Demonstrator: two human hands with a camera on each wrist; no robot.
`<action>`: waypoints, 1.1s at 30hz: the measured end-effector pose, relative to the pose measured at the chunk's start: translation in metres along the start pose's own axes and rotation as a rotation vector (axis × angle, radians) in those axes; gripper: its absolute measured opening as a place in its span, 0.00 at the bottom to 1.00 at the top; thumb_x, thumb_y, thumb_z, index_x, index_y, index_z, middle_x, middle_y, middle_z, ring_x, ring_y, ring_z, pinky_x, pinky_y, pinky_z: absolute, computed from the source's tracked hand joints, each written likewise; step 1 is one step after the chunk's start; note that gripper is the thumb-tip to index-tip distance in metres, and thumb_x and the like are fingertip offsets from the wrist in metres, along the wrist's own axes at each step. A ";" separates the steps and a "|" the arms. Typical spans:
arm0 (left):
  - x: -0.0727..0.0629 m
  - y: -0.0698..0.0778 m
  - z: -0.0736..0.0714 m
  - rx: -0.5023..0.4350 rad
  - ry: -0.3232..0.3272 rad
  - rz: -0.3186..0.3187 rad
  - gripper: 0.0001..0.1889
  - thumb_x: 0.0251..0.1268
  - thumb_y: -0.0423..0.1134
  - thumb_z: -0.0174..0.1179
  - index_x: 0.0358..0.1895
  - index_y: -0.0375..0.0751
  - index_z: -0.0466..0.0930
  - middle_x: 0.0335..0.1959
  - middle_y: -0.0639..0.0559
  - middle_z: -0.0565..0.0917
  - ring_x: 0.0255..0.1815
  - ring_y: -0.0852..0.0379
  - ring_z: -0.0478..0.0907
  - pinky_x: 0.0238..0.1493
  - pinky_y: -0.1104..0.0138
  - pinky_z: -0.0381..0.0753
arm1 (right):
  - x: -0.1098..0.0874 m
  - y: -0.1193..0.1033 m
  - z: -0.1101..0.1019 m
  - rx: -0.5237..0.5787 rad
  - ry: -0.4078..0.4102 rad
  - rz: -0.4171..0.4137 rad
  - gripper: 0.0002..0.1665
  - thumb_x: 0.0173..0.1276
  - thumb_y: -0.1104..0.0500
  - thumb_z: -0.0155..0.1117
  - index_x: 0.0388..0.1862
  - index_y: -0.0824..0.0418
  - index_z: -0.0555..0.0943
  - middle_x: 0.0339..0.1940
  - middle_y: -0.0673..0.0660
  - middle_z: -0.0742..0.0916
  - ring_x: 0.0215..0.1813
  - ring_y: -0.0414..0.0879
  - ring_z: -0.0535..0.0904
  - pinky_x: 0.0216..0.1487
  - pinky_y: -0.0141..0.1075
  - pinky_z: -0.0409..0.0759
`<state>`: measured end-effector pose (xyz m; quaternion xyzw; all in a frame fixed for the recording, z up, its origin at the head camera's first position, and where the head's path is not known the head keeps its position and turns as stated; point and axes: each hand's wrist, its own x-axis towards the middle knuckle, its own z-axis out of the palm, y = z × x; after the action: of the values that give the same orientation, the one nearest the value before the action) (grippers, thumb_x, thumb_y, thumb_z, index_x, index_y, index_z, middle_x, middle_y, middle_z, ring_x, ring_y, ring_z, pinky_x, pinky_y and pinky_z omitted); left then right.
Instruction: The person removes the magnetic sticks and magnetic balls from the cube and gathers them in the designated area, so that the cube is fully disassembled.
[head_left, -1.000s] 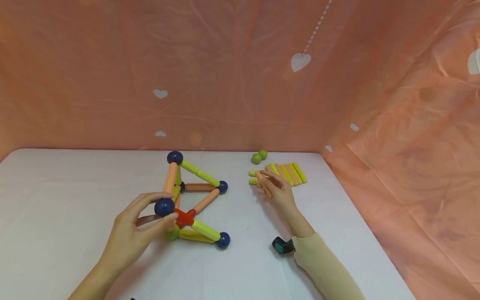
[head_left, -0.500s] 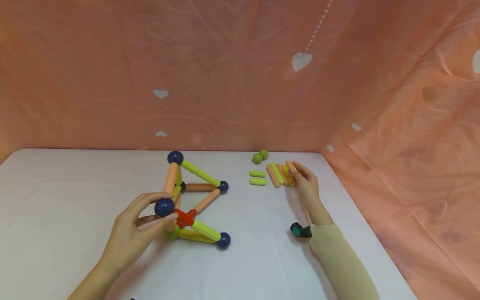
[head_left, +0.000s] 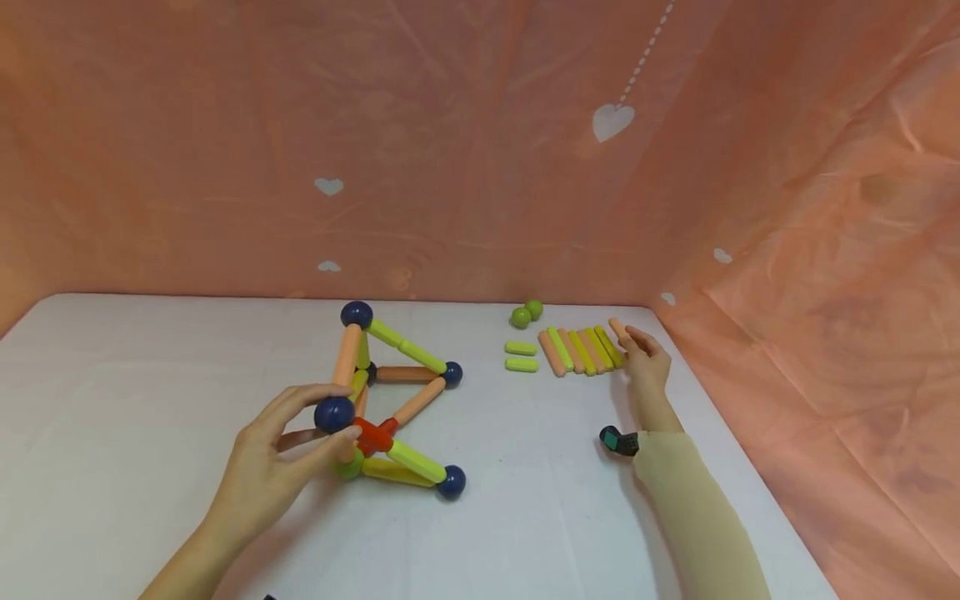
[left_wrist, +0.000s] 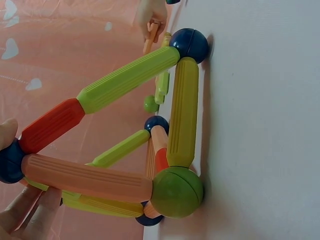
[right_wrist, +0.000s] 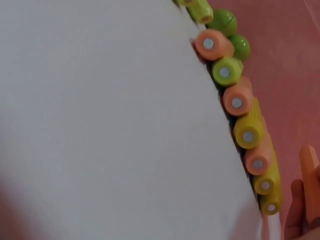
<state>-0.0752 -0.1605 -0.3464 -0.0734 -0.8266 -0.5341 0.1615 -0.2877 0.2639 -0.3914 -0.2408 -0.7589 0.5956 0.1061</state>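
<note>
My left hand (head_left: 258,462) holds a dark blue ball (head_left: 334,414) at the upper near corner of a frame of magnetic rods and balls, left of the table's middle. The frame joins peach, yellow, lime and red rods. In the left wrist view, a green ball (left_wrist: 177,192) forms its lower corner, touching the table. My right hand (head_left: 648,364) pinches a peach magnetic rod (head_left: 618,327) at the right end of a row of loose rods (head_left: 581,350). In the right wrist view that rod (right_wrist: 310,182) stands apart from the row.
Two short lime rods (head_left: 521,347) lie left of the row. Behind them sit two green balls (head_left: 521,317) touching each other. A black band with a small device (head_left: 618,440) is on my right wrist. Pink curtain (head_left: 480,150) hangs behind the white table (head_left: 517,517).
My right hand has moved right with the peach rod, from over the short lime rods, across the row, to its right end. My left hand and the frame stay in place.
</note>
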 end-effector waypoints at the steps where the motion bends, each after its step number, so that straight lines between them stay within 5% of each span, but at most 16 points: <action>1: 0.000 0.000 0.000 -0.001 0.001 0.003 0.23 0.55 0.34 0.69 0.55 0.50 0.78 0.53 0.56 0.77 0.53 0.71 0.71 0.44 0.81 0.78 | 0.001 0.000 0.000 0.016 0.013 0.018 0.21 0.73 0.56 0.55 0.64 0.55 0.76 0.54 0.50 0.79 0.50 0.36 0.75 0.50 0.23 0.75; 5: 0.001 0.001 0.001 0.004 -0.001 -0.003 0.22 0.56 0.34 0.69 0.55 0.51 0.78 0.52 0.56 0.78 0.53 0.72 0.71 0.44 0.81 0.78 | 0.006 0.001 0.001 0.002 0.047 0.073 0.21 0.72 0.58 0.55 0.63 0.58 0.76 0.58 0.53 0.77 0.53 0.39 0.72 0.48 0.23 0.73; 9: 0.001 0.002 0.002 0.008 -0.004 -0.009 0.22 0.56 0.35 0.69 0.55 0.53 0.78 0.51 0.58 0.78 0.52 0.71 0.71 0.44 0.80 0.78 | 0.012 0.003 0.002 -0.083 0.051 0.110 0.21 0.72 0.57 0.54 0.63 0.60 0.75 0.65 0.57 0.75 0.61 0.44 0.68 0.58 0.30 0.72; 16: 0.001 0.003 0.002 -0.003 -0.007 -0.011 0.22 0.55 0.35 0.69 0.55 0.51 0.78 0.50 0.58 0.78 0.52 0.71 0.72 0.44 0.81 0.78 | 0.008 -0.001 0.005 -0.198 -0.043 0.106 0.24 0.74 0.54 0.49 0.66 0.61 0.73 0.70 0.60 0.71 0.65 0.49 0.66 0.65 0.37 0.70; 25: 0.001 0.001 -0.001 0.007 -0.011 -0.020 0.22 0.56 0.35 0.69 0.55 0.52 0.78 0.52 0.58 0.77 0.54 0.72 0.70 0.45 0.81 0.77 | -0.030 -0.007 0.010 -0.309 -0.143 -0.191 0.28 0.72 0.56 0.53 0.68 0.65 0.68 0.71 0.66 0.68 0.73 0.59 0.61 0.71 0.49 0.64; 29: 0.001 0.001 -0.002 0.005 -0.014 -0.025 0.22 0.57 0.36 0.69 0.56 0.52 0.77 0.53 0.57 0.77 0.55 0.72 0.69 0.45 0.81 0.77 | -0.054 -0.006 0.017 -0.287 -0.195 -0.316 0.24 0.71 0.58 0.55 0.62 0.67 0.72 0.62 0.65 0.77 0.63 0.53 0.72 0.60 0.38 0.73; 33: 0.001 0.001 -0.002 -0.004 -0.020 -0.025 0.22 0.57 0.36 0.69 0.55 0.52 0.77 0.53 0.57 0.77 0.54 0.72 0.70 0.45 0.82 0.77 | -0.076 -0.006 0.023 -0.154 -0.279 -0.358 0.20 0.70 0.62 0.57 0.58 0.68 0.76 0.54 0.64 0.82 0.47 0.39 0.78 0.44 0.27 0.77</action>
<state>-0.0753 -0.1619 -0.3449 -0.0688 -0.8279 -0.5370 0.1465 -0.2342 0.2060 -0.3820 -0.0251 -0.8401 0.5351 0.0855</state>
